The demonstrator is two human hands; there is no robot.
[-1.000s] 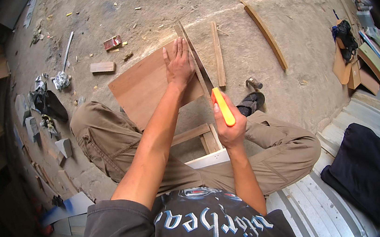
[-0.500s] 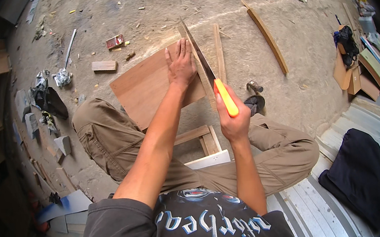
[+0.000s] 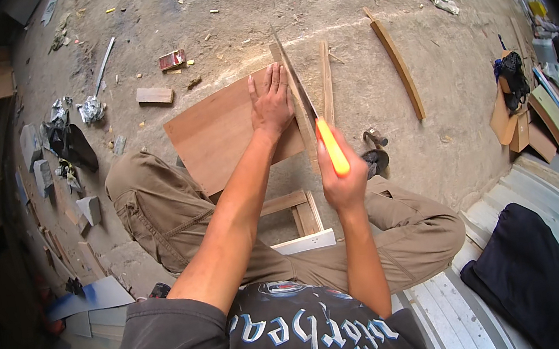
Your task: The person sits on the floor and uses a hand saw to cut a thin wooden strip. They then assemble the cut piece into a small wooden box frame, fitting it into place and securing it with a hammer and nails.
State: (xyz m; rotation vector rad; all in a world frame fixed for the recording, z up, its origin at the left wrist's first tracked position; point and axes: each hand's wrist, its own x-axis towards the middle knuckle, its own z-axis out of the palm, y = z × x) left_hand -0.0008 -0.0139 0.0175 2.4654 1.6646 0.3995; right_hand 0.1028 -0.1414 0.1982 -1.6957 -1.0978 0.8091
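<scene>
A brown plywood board (image 3: 219, 129) lies across a low wooden frame (image 3: 301, 217) between my knees. My left hand (image 3: 271, 103) presses flat on the board near its right edge, fingers spread. My right hand (image 3: 343, 184) grips the orange handle of a hand saw (image 3: 302, 99), whose blade runs away from me along the board's right edge, just right of my left fingers. A thin wooden strip (image 3: 326, 83) lies beside the blade on the right.
A curved wooden slat (image 3: 400, 68) lies on the concrete floor to the right, a hammer (image 3: 375, 139) near my right knee. A small wood block (image 3: 154, 95) and scraps sit at the left. Dark cloth (image 3: 521, 271) rests on corrugated sheet (image 3: 447, 314) at lower right.
My right hand has pulled the saw back and forth along the board's edge; the handle sits slightly higher and closer to the board than a second ago. The left hand stays pressed in place.
</scene>
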